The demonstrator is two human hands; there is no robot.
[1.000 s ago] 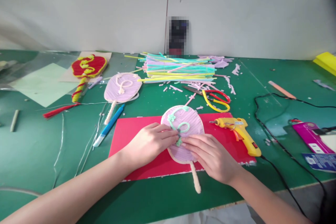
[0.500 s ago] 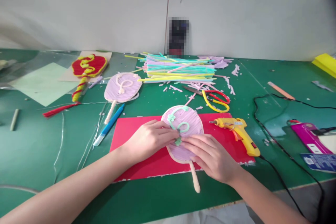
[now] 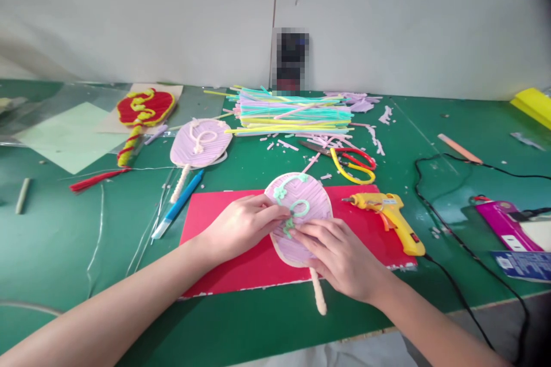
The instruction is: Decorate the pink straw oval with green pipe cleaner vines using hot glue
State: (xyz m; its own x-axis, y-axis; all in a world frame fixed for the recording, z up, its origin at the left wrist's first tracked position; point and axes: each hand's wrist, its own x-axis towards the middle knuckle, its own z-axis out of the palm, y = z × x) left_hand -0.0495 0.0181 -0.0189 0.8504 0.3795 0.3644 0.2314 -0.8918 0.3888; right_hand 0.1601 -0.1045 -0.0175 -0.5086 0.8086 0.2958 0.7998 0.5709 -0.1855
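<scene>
A round hand fan (image 3: 316, 198) made of lilac pipe cleaners, with a cream rim and a fuzzy cream handle (image 3: 318, 292), lies tilted on a red board (image 3: 228, 269). Mint-green pipe cleaner decoration (image 3: 300, 208) curls across its face, with small flower shapes along it. My left hand (image 3: 245, 221) grips the fan's left side, its fingertips at the curl's lower end. From the right, my right hand (image 3: 340, 252) holds the fan, its fingertips touching a small green flower shape (image 3: 288, 227). Both thumbs are partly hidden.
Right of the fan lies a yellow glue gun (image 3: 394, 215) with its cord. Beyond are scissors (image 3: 350, 163) and a bundle of pastel pipe cleaners (image 3: 295, 112). To the left are a second lilac fan (image 3: 183, 146), a blue pen-like tool (image 3: 181, 200) and a red-yellow fan (image 3: 159, 112).
My fingertips have drawn slightly apart, and more of the green flower shape shows between them. Both hands stay on the fan, which keeps nearly the same place.
</scene>
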